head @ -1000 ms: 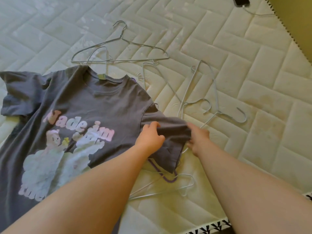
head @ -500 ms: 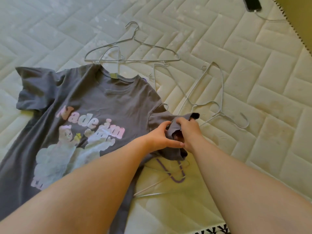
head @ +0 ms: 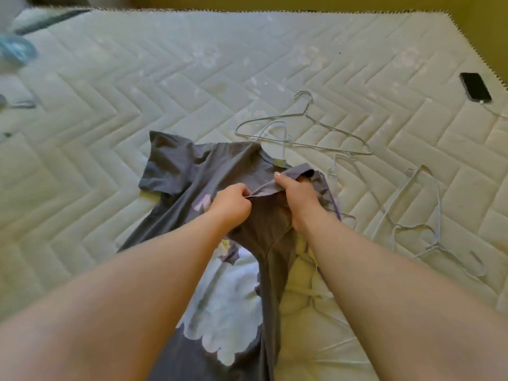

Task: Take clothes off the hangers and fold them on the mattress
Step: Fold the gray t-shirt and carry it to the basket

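A grey T-shirt (head: 192, 171) with a pale cloud print lies front up on the quilted mattress (head: 137, 78). Its right sleeve and side are lifted and folded inward over the chest. My left hand (head: 232, 206) pinches the sleeve's edge near the middle of the shirt. My right hand (head: 298, 198) grips the bunched sleeve cloth just beside it, thumb on top. The shirt's left sleeve lies flat at the upper left. Several empty wire hangers (head: 302, 133) lie on the mattress to the right of the collar.
More wire hangers (head: 420, 215) lie tangled at the right. A black phone (head: 475, 86) on a cable sits near the mattress's right edge. Blurred blue and white things (head: 16, 50) lie at the far left. White cloth (head: 316, 312) shows under my right arm.
Both hands have carried the right sleeve leftward and up over the shirt's chest, covering most of the lettering. The view has tilted up, showing the mattress's far edge.
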